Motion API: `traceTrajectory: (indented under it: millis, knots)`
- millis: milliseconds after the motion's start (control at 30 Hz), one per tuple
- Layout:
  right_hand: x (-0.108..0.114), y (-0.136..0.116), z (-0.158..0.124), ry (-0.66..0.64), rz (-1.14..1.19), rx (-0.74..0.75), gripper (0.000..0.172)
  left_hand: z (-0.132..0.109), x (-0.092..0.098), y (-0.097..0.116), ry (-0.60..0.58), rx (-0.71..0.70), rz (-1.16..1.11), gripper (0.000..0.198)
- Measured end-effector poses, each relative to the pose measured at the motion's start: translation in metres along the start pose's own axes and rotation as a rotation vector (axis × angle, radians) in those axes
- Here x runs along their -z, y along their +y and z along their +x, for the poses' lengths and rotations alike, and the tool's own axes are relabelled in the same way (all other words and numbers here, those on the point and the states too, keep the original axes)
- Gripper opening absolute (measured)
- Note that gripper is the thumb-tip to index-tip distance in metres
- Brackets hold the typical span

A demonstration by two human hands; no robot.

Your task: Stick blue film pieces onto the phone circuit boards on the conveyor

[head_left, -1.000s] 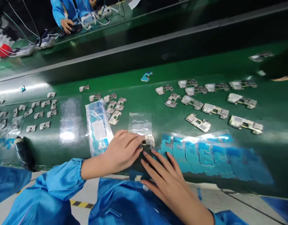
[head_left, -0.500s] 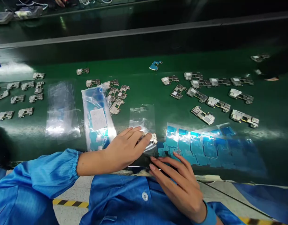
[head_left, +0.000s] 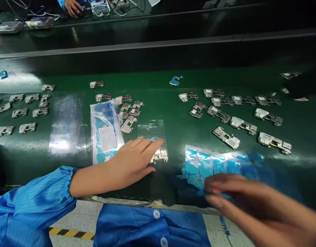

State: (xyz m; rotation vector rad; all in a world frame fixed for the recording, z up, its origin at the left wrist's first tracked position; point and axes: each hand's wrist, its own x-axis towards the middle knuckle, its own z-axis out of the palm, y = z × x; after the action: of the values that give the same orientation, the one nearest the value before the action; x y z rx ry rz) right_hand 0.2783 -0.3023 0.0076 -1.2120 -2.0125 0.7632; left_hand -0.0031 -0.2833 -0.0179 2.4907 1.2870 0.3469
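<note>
My left hand (head_left: 131, 163) lies palm down with its fingers stretched out, over a small circuit board (head_left: 161, 155) near the table's front edge. That board lies at the lower end of a clear plastic film (head_left: 153, 128), partly hidden by my fingers. On the right, my right hand (head_left: 242, 199) is blurred by motion, thumb and fingertips closed in a pinch. Whatever is between them cannot be made out. Just beyond and to the left of these fingertips is a sheet of blue film pieces (head_left: 205, 164).
A clear bag of blue film with a white label (head_left: 108, 138) and a stack of clear plastic (head_left: 67, 127) lie left. Several boards (head_left: 241, 124) spread right; others (head_left: 19, 112) lie far left. A blue-covered board (head_left: 175, 80) sits farther back. Another person's hand (head_left: 73, 7) shows top left.
My right hand has swung right, away from the board, and its spread fingers have closed together. My left hand has shifted slightly left, uncovering more of the board.
</note>
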Motion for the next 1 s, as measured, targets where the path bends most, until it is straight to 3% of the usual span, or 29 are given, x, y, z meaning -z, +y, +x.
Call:
traceTrajectory:
  millis: [33, 133, 200, 400, 500, 733, 900, 1000]
  knots:
    - [0.001, 0.004, 0.017, -0.022, 0.050, -0.062, 0.017, 0.000, 0.002, -0.003, 0.021, 0.007, -0.045, 0.067]
    - [-0.008, 0.014, 0.068, -0.274, 0.275, -0.183, 0.030, 0.000, 0.005, -0.010, 0.137, 0.034, -0.217, 0.061]
    - [-0.020, 0.017, 0.093, -0.377, 0.402, -0.248, 0.032, -0.001, 0.003, -0.012, 0.225, 0.033, -0.290, 0.055]
    - [-0.041, 0.034, 0.107, -0.529, 0.613, -0.358, 0.031, -0.006, 0.000, -0.010, 0.360, -0.088, -0.178, 0.028]
    - [-0.042, 0.046, 0.102, -0.502, 0.592, -0.296, 0.026, -0.008, 0.001, -0.009, 0.327, -0.100, -0.106, 0.024]
    - [-0.039, 0.070, 0.092, -0.413, 0.276, 0.145, 0.013, -0.006, 0.005, -0.001, 0.249, -0.039, -0.068, 0.015]
    - [-0.038, 0.071, 0.092, -0.427, 0.225, 0.174, 0.018, -0.007, 0.004, 0.004, 0.186, -0.036, -0.058, 0.016]
    - [-0.039, 0.068, 0.093, -0.436, 0.243, 0.197, 0.019, -0.008, 0.003, 0.005, 0.207, -0.051, -0.025, 0.017]
